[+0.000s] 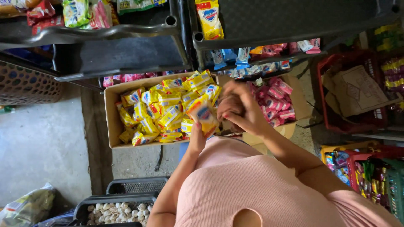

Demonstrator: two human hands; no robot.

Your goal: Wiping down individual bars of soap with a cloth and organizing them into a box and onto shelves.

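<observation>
I am holding a yellow packet in my left hand, my fingers pinching its lower end so it is standing tilted above the near edge of the cardboard box, which is heaped with more yellow packets of the same kind. My right hand is hovering just beside the held packet, its fingers curling inward over something I cannot make out, so I cannot tell whether they are grasping anything. Beyond my right hand a second box is lying full of pink packets. Dark plastic shelves are hanging over both boxes, and a red crate is sitting at my right.
</observation>
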